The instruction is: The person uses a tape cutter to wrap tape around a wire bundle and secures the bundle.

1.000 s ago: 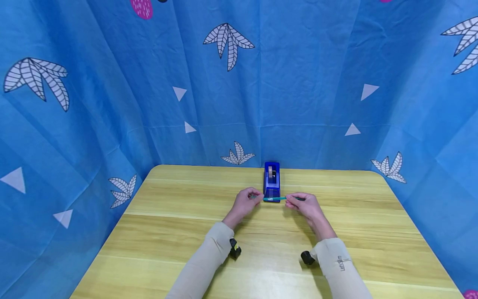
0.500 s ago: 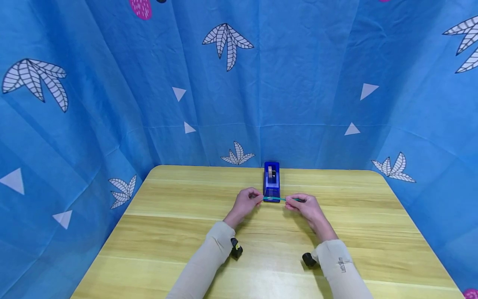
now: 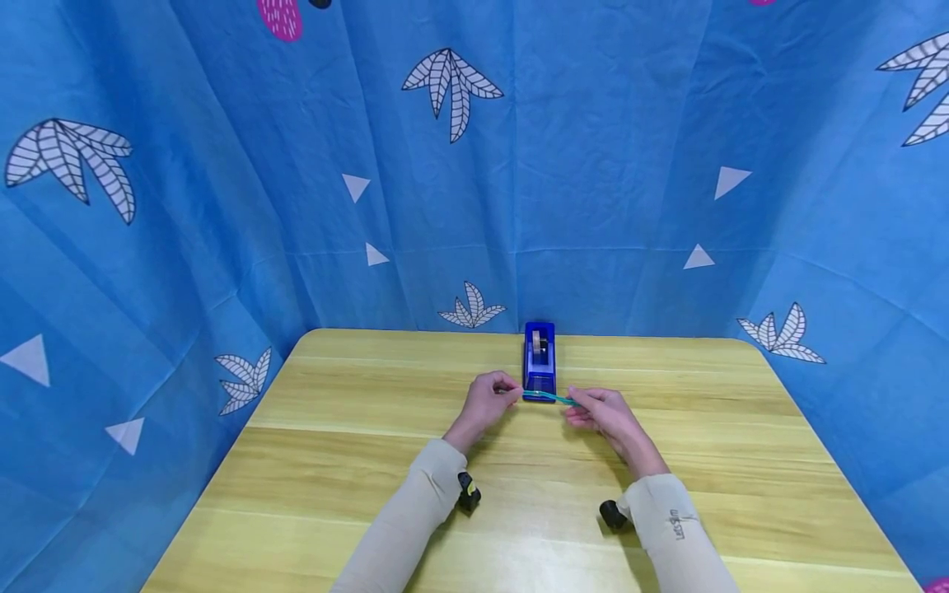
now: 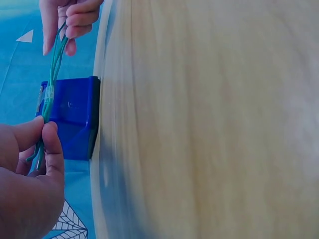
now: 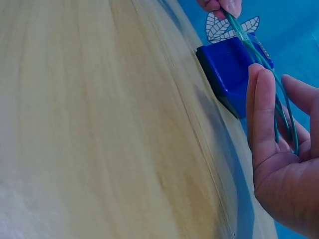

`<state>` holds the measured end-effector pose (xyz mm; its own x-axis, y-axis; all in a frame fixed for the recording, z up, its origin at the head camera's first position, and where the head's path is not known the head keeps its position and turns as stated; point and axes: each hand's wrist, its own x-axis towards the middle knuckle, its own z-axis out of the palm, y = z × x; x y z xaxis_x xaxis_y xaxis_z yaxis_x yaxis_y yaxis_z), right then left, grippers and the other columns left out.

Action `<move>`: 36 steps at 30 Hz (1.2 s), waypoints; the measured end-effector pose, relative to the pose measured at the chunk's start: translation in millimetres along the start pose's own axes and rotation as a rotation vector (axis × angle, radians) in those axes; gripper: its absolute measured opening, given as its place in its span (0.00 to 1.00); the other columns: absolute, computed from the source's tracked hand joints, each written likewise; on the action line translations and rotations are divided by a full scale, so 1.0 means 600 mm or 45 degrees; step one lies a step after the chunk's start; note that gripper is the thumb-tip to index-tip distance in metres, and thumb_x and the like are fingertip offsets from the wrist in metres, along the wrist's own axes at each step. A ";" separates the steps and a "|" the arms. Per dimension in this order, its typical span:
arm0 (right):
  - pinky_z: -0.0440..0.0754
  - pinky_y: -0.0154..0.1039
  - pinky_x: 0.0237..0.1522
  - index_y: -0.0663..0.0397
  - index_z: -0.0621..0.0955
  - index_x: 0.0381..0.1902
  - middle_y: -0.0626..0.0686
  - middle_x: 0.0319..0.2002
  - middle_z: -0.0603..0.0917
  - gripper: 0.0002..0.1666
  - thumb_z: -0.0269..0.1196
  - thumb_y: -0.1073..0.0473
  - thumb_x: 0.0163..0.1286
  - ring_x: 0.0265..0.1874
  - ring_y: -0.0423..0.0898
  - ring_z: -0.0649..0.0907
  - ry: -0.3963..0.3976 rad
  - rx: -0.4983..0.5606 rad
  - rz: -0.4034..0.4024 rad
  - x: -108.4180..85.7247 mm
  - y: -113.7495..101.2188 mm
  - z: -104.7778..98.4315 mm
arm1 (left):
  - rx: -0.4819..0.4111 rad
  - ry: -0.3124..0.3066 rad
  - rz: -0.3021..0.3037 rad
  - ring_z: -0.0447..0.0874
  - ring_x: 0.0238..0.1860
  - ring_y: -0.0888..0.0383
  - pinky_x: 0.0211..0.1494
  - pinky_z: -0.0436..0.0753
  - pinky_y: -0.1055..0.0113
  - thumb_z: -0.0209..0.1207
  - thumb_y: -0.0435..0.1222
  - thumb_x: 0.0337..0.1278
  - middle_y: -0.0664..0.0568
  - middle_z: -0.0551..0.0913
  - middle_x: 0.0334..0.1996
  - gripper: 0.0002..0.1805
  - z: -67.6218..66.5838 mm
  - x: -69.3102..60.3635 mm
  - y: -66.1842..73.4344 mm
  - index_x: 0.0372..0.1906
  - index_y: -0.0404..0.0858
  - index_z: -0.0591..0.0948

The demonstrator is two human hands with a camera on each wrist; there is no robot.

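A thin bundle of green wires stretches between both hands in front of the blue tape dispenser. My left hand pinches one end between thumb and fingertips, seen close up in the left wrist view. Just past that grip, a piece of clear tape wraps the bundle. My right hand is at the other end. In the right wrist view its thumb stands apart from its straight fingers, and the looped ends of the wires lie loosely between them.
The dispenser, holding a tape roll, stands near the back edge of the wooden table. A blue patterned curtain hangs behind and at both sides.
My right hand has loosened its pinch on the wires, its thumb and fingers now apart. That end of the bundle has dropped slightly. The left hand stays in place.
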<state>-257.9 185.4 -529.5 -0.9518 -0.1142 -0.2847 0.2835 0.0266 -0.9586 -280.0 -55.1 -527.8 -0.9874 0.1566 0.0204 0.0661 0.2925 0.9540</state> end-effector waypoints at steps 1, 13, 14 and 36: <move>0.89 0.35 0.42 0.73 0.77 0.62 0.59 0.39 0.89 0.30 0.61 0.50 0.79 0.34 0.44 0.89 0.000 -0.008 0.003 0.000 -0.001 0.001 | 0.001 0.003 0.001 0.85 0.33 0.50 0.34 0.82 0.69 0.65 0.32 0.68 0.51 0.86 0.32 0.03 0.000 0.001 -0.001 0.38 0.36 0.87; 0.89 0.34 0.38 0.72 0.84 0.52 0.54 0.33 0.90 0.19 0.67 0.58 0.74 0.28 0.40 0.87 0.054 -0.035 -0.041 -0.002 -0.002 0.003 | 0.030 0.007 0.010 0.84 0.34 0.54 0.38 0.84 0.68 0.66 0.33 0.68 0.51 0.86 0.33 0.03 0.001 -0.003 -0.005 0.39 0.37 0.87; 0.89 0.35 0.38 0.72 0.84 0.52 0.55 0.34 0.90 0.19 0.67 0.59 0.74 0.28 0.40 0.88 0.058 -0.027 -0.042 -0.002 -0.001 0.002 | 0.023 0.008 0.017 0.84 0.34 0.54 0.38 0.85 0.67 0.65 0.32 0.68 0.50 0.87 0.34 0.03 0.001 -0.004 -0.005 0.40 0.36 0.87; 0.89 0.35 0.43 0.75 0.81 0.56 0.59 0.40 0.91 0.20 0.65 0.61 0.76 0.34 0.43 0.91 0.061 -0.020 -0.112 0.003 0.000 -0.001 | -0.339 -0.013 -0.111 0.83 0.34 0.57 0.41 0.86 0.69 0.62 0.33 0.71 0.42 0.88 0.38 0.07 0.009 0.008 -0.017 0.45 0.32 0.85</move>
<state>-259.8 185.8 -530.4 -0.9775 -0.0691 -0.1991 0.1971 0.0343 -0.9798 -284.7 -52.3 -539.1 -0.9862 0.1517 -0.0667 -0.0602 0.0470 0.9971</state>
